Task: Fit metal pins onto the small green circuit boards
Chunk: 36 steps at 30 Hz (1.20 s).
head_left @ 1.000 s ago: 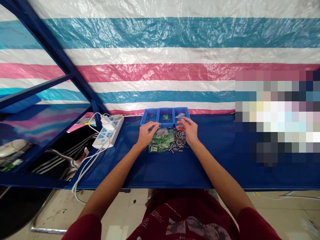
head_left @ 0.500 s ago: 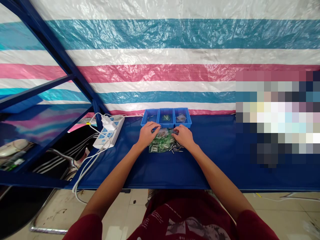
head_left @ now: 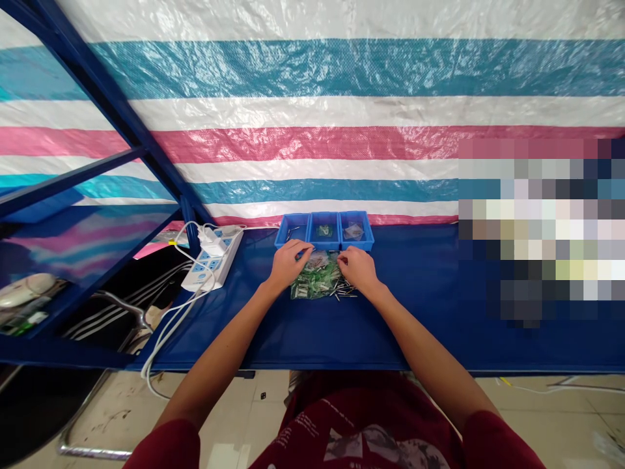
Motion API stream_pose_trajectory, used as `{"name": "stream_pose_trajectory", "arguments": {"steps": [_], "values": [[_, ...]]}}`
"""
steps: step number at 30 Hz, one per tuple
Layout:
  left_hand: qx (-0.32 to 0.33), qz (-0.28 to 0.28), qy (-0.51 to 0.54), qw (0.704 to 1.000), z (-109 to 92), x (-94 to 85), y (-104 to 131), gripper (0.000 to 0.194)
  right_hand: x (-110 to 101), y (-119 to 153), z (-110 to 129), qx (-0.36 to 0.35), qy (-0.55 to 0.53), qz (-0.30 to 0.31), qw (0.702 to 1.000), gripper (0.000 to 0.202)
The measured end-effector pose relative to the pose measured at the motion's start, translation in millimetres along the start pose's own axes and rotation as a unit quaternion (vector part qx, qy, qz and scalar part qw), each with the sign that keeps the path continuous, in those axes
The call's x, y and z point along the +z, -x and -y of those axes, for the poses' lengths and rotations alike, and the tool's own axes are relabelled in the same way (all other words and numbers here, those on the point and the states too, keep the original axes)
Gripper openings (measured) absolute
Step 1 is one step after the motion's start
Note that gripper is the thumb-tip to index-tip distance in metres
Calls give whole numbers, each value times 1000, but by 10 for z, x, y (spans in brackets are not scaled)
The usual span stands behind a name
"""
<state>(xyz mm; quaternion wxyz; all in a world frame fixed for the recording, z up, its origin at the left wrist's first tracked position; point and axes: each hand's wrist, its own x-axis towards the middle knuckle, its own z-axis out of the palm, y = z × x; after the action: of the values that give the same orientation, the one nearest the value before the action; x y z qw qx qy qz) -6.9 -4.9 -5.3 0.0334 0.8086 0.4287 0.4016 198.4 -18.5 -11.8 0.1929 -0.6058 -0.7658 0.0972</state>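
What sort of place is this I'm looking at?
Probably a makeshift workshop: a blue table has loose metal pieces on it, three small blue bins stand behind them, and striped plastic sheeting hangs as a backdrop.

Left hand (head_left: 286, 267), right hand (head_left: 359, 268), both curled

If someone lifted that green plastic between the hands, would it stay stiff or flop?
The green plastic would probably flop, as it looks thin and crinkled. It may feel heavy for its size, since metal-looking bits show in or on it. Pushed, it might slide fairly easily, because the table looks smooth and glossy.
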Motion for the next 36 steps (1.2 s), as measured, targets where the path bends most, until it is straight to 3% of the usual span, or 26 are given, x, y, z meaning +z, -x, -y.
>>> {"name": "stream_pose_trajectory", "arguments": {"steps": [5,10,22,30,36], "values": [[17,11,3,1000,20,12,16,25,-21,4,15,-8,-53,-8,999,11],[19,10,5,1000,44,29,23,25,-7,10,57,-44,-60,34,997,13],[18,19,2,1000,31,20,18,26,71,30,86,-10,-28,45,999,15],[24,17,4,1000,17,5,10,27,88,18,90,33,-77,-18,996,13],[36,25,-1,999,2,-7,9,26,69,1,29,65,-174,-92,978,19]]}}
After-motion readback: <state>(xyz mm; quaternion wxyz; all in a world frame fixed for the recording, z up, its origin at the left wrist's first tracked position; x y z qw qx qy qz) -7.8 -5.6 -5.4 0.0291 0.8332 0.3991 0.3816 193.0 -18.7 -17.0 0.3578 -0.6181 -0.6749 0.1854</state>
